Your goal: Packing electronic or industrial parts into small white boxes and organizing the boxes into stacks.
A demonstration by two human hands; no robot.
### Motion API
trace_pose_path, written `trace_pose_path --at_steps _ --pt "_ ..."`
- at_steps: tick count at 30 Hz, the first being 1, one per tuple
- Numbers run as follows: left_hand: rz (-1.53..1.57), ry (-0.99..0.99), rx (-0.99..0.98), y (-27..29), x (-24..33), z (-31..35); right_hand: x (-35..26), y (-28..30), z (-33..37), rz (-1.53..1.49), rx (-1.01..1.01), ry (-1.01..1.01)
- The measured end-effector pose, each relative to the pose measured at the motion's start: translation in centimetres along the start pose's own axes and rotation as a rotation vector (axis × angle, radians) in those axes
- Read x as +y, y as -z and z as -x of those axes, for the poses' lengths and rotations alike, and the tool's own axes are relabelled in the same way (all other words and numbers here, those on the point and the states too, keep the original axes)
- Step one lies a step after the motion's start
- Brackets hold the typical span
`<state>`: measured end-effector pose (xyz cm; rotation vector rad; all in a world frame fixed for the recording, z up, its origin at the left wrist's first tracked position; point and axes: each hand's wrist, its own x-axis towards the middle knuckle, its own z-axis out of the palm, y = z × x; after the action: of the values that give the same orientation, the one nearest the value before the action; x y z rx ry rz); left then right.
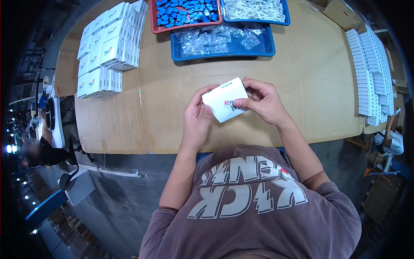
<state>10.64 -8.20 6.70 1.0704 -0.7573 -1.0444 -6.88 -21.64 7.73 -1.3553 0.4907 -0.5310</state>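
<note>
A small white printed box [217, 105] is held above the middle of the table, tilted, with a small coloured mark on its face. My right hand [261, 100] grips its right side, thumb on the front and fingers curled behind. My left hand [199, 113] is closed about its left edge; the fingertips there are partly hidden behind the box. Whether the box has anything inside does not show.
Stacks of white boxes [103, 47] stand at the left; more white stacks [366, 73] line the right edge. At the back, a red tray [152, 18] holds blue parts, a blue tray [286, 13] white pieces, and a nearer blue tray [224, 59] clear plastic bags. Cardboard [172, 116] covers the table.
</note>
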Motion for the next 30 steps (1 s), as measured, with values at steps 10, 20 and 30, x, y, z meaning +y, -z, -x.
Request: trace_pose_path --at_steps 10,20,30 --pt "0.736 0.646 -0.084 0.7 -4.2 0.4 1.3 0.4 -0.6 -0.194 0.218 -0.166" --pt "0.154 0.245 0.166 -1.3 -3.3 0.4 2.1 -1.4 0.4 -0.012 0.219 -0.156" --pt "-0.397 -0.080 0.313 -1.8 -3.2 0.7 1.8 -2.8 0.3 0.123 0.348 -0.073"
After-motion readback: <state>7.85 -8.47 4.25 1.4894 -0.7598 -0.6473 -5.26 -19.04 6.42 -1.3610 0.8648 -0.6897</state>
